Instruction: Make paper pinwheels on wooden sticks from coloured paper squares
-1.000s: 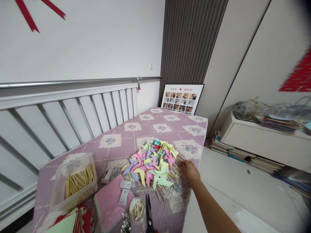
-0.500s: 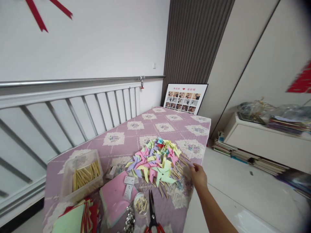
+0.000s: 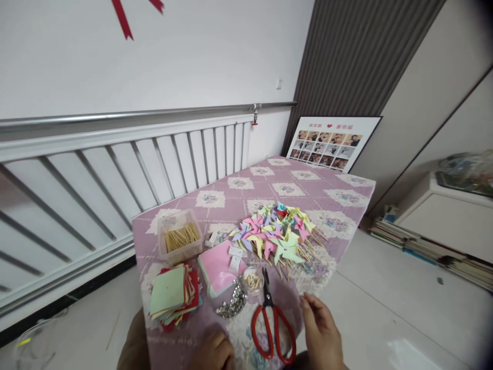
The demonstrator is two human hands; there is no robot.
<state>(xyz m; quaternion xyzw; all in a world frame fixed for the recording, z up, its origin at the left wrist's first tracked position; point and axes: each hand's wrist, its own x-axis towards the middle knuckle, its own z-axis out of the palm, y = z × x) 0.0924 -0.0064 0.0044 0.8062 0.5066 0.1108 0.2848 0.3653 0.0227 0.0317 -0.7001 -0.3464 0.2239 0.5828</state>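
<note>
My right hand is at the table's right edge, beside the scissors. Its thumb and fingers are curled together; anything between them is too small to make out. My left hand rests low at the near edge, dim and blurred, its fingers closed and their tips hidden. Between the hands lie red-handled scissors, blades pointing away. Beyond them is a pile of paper pinwheels on wooden sticks. A small round tub holds short pale pieces. Silvery small metal pieces lie next to it.
Left on the purple patterned tablecloth stand a plastic box of sticks and a stack of coloured paper squares. Pink sheets carry small white boxes. A white radiator runs along the left wall.
The view has swung left and down. My right hand has drawn back from beside the pinwheel sticks to near the scissors. My left hand has come into view.
</note>
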